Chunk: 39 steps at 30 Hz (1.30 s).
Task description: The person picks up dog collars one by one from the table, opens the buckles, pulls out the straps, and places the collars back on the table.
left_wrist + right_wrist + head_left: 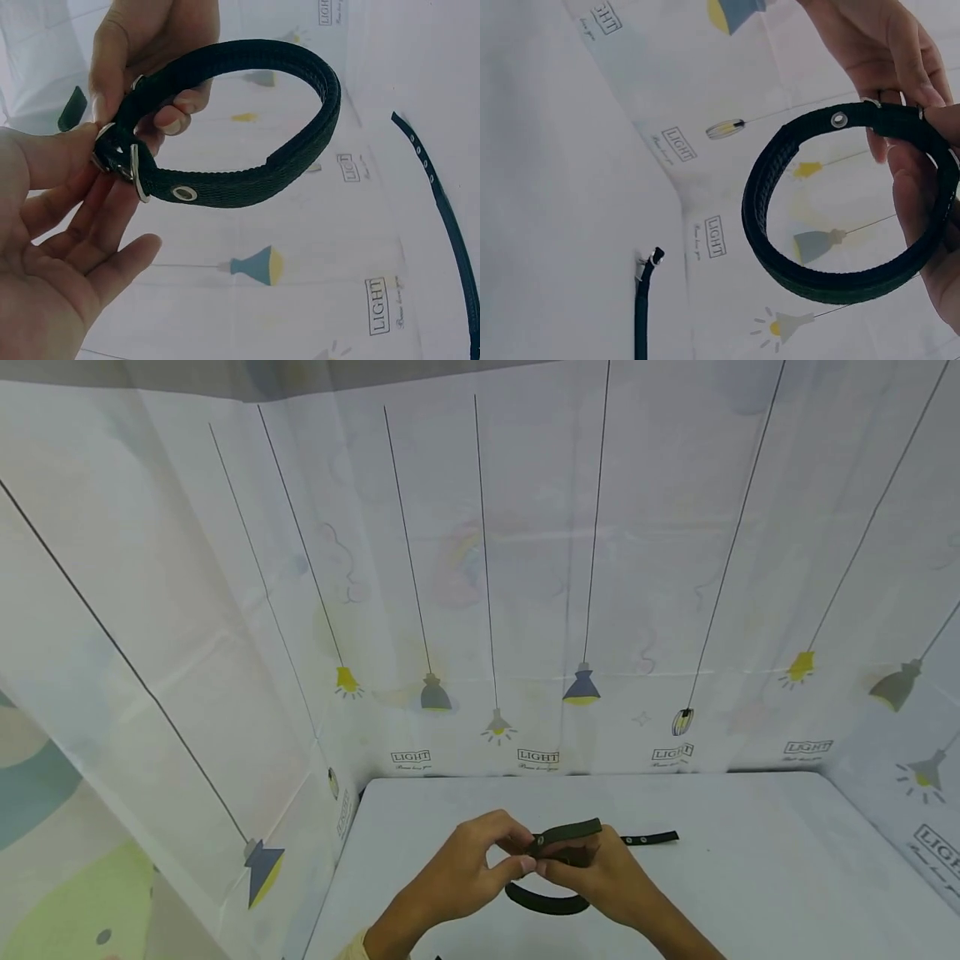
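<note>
A dark green buckled collar [300,157] with metal-rimmed eyelets is bent into a closed loop between my two hands. My left hand [480,867] pinches it at the metal buckle [112,154] with thumb and fingertips. My right hand [603,878] grips the collar beside the buckle, its fingers partly hidden by the band. The strap's loose end [573,831] sticks out above the hands in the head view. In the right wrist view the round band [832,289] hangs in front of the right fingers, and one eyelet [839,120] shows near the top.
Behind the hands, a second dark strap [660,838] with several eyelets lies on the white table [750,885]. One end of a strap with metal fittings [649,262] shows in the right wrist view. White sheets printed with lamps [525,568] hang around the table.
</note>
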Each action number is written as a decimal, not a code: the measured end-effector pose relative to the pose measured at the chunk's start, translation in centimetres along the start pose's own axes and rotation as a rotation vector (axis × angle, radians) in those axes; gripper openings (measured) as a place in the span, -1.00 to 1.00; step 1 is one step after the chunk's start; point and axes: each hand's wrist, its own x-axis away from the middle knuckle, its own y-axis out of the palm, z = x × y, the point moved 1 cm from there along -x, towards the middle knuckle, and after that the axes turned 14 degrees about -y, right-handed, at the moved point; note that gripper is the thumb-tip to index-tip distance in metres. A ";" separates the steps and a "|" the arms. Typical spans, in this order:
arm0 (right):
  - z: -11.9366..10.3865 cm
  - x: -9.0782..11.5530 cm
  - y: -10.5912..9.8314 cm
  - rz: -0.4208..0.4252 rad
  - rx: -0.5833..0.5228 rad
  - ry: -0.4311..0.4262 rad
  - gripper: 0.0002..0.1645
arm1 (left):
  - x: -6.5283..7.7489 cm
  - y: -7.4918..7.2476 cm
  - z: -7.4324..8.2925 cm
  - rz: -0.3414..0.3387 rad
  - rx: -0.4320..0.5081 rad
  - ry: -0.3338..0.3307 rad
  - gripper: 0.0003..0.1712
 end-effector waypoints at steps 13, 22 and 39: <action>-0.4 -0.1 0.1 -0.036 0.057 0.011 -0.82 | -0.3 0.2 0.4 0.045 -0.039 0.120 -0.82; -0.5 -0.2 -0.4 -0.046 -0.007 -0.060 -0.87 | -0.5 0.0 0.4 0.010 -0.018 0.096 -0.80; -0.2 0.8 -1.7 0.176 -0.084 -0.058 -0.82 | -0.2 0.1 -1.0 0.001 -0.010 -0.055 -0.58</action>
